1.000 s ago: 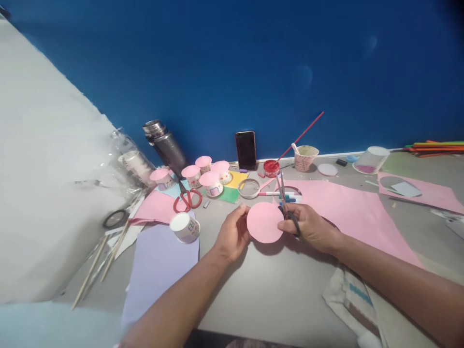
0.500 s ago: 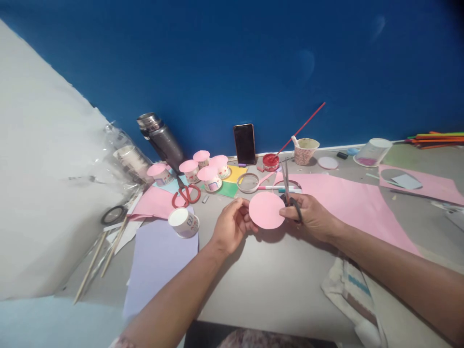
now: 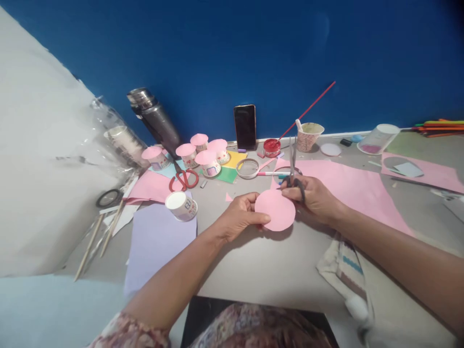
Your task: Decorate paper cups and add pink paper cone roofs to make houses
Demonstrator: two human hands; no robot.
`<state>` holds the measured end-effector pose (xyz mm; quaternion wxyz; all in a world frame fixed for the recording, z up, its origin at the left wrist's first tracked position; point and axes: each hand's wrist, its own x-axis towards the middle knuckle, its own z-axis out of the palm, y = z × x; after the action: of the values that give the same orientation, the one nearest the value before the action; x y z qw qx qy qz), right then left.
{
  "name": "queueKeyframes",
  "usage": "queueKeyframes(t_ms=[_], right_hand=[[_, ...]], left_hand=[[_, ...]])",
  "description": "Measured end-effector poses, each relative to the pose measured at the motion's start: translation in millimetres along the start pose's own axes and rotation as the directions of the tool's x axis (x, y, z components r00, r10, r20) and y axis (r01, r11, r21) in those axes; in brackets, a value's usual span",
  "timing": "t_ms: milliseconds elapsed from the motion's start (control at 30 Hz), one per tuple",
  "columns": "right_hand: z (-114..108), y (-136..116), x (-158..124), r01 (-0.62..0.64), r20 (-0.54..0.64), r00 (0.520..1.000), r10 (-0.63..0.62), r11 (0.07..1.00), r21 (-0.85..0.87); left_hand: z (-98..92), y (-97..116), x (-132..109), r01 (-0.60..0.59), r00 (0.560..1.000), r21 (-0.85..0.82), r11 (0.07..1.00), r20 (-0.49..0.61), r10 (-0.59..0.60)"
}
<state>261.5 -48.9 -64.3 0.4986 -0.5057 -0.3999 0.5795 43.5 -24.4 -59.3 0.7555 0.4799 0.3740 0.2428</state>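
Observation:
My left hand (image 3: 239,217) pinches the left edge of a pink paper circle (image 3: 276,210) held just above the grey table (image 3: 268,270). My right hand (image 3: 313,197) is closed on a pair of black-handled scissors (image 3: 293,166), blades pointing up and away, its fingers touching the circle's upper right edge. A large pink paper sheet (image 3: 348,191) lies under and beyond my right hand. A tiny pink scrap (image 3: 228,197) rests on the table left of my left hand.
Several pink-topped paper cups (image 3: 203,154), red scissors (image 3: 183,179), a tape ring (image 3: 248,168), a phone (image 3: 244,126), a red paint pot (image 3: 271,147), a flask (image 3: 154,118), a lilac sheet (image 3: 159,241) with a tipped cup (image 3: 181,206), and a cloth (image 3: 344,275) surround the hands.
Both hands and the pink circle have shifted slightly right and lower in the view. The left fingers have closed more firmly on the circle's edge. The camera has tilted downward.

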Motion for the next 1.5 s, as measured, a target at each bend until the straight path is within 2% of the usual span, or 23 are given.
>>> queueKeyframes(t_ms=[67, 167, 300, 467, 567, 667, 767, 900, 1000, 1067, 1267, 1500], right_hand=[[2.1, 0.7, 0.5, 0.005, -0.018, 1.000, -0.004, 0.998, 0.067], [3.3, 3.9, -0.3, 0.007, 0.056, 0.998, -0.014, 0.993, 0.119], [3.5, 8.6, -1.7, 0.031, 0.095, 0.995, -0.041, 0.994, 0.107], [7.6, 6.3, -5.0, 0.026, 0.125, 0.992, -0.035, 0.997, 0.073], [9.0, 2.9, -5.5, -0.018, 0.100, 0.995, 0.024, 0.998, -0.055], [5.8, 0.4, -3.7, -0.065, -0.017, 0.998, 0.063, 0.964, -0.257], [0.9, -1.4, -2.6, -0.032, -0.052, 0.999, 0.010, 0.896, -0.442], [2.9, -1.2, -7.6, 0.150, 0.108, 0.989, -0.106, 0.758, -0.635], [9.0, 1.0, -13.3, 0.195, 0.190, 0.977, -0.093, 0.744, -0.639], [11.3, 1.6, -15.0, 0.198, 0.235, 0.970, -0.060, 0.755, -0.625], [7.4, -7.9, -11.9, 0.133, 0.346, 0.935, 0.078, 0.827, -0.546], [-3.2, -16.1, -9.5, 0.072, 0.489, 0.853, 0.181, 0.888, -0.454]], left_hand=[[1.5, -1.6, 0.6, 0.006, 1.000, 0.004, 1.000, -0.002, -0.006], [3.6, -1.2, 1.1, -0.034, 0.997, -0.080, 0.996, -0.067, 0.029], [4.2, 1.2, 2.8, -0.093, 0.985, -0.235, 0.968, -0.163, 0.055], [7.6, -0.3, 4.4, -0.090, 0.977, -0.337, 0.937, -0.212, 0.018], [9.6, -1.1, 2.3, -0.106, 0.973, -0.329, 0.938, -0.230, 0.030], [8.3, 1.6, -1.3, -0.141, 0.964, -0.290, 0.946, -0.259, 0.064], [6.6, 6.1, -4.5, -0.187, 0.955, -0.249, 0.950, -0.273, 0.116], [9.3, 6.4, -7.4, -0.229, 0.963, -0.230, 0.946, -0.197, 0.185], [13.7, 1.7, -9.1, -0.172, 0.985, -0.220, 0.960, -0.038, 0.168], [15.9, -1.1, -9.4, -0.143, 0.988, -0.230, 0.963, 0.022, 0.152], [17.4, -0.8, -10.3, -0.178, 0.983, -0.297, 0.938, -0.002, 0.186], [22.4, 1.5, -17.5, -0.178, 0.984, -0.282, 0.943, -0.034, 0.175]])
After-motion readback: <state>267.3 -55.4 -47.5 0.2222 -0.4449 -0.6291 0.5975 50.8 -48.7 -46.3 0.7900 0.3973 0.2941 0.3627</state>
